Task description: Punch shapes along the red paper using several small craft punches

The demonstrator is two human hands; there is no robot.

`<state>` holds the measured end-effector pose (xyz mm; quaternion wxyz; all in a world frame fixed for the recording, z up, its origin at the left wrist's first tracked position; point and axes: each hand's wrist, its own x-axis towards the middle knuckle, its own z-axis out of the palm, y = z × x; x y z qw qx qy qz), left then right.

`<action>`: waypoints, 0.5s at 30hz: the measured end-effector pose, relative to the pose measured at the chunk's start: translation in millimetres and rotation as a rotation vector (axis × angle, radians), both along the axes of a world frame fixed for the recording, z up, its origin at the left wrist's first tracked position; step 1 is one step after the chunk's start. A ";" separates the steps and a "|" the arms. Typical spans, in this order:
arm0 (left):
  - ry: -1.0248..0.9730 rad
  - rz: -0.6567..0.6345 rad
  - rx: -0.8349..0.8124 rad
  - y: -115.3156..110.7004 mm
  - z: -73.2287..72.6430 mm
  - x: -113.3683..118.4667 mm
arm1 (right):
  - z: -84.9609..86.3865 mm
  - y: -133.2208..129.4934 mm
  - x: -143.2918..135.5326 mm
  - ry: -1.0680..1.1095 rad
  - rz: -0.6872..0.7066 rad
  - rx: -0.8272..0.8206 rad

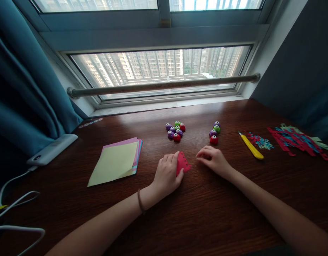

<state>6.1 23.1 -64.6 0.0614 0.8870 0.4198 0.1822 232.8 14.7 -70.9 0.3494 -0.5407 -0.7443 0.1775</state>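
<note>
My left hand (167,171) presses a small piece of red paper (183,163) on the brown table, fingers over its left part and thumb along its lower side. The paper's right edge is notched, with small holes near it. Just to the right, my right hand (213,159) hovers at or rests on the table, fingers curled and thumb slightly apart, with nothing visible between them. Beyond the hands stands a cluster of small purple, green and red craft punches (176,131) with pale round tops. A shorter row of similar punches (214,133) stands beyond my right hand.
A stack of coloured paper sheets (114,161) lies left. On the right are a yellow craft knife (250,145), tiny paper bits (261,141) and paper strips (297,140). A white power bank (53,149) with a cable lies far left, near a blue curtain (27,78).
</note>
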 end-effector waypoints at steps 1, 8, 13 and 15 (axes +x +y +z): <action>0.012 0.021 0.006 0.1 0.2 0.3 | 0.5 -3.0 -8.2 0.022 0.063 -0.044; -0.131 0.006 -0.017 -3.2 2.5 0.6 | 0.9 -7.4 -29.5 -0.048 0.065 -0.102; -0.666 -0.442 -0.558 -43.3 69.1 -1.0 | 1.9 -8.4 -30.3 -0.126 0.064 -0.095; -0.889 -0.590 -0.898 -63.7 100.4 -0.8 | 1.2 -9.5 -31.1 -0.171 0.078 -0.077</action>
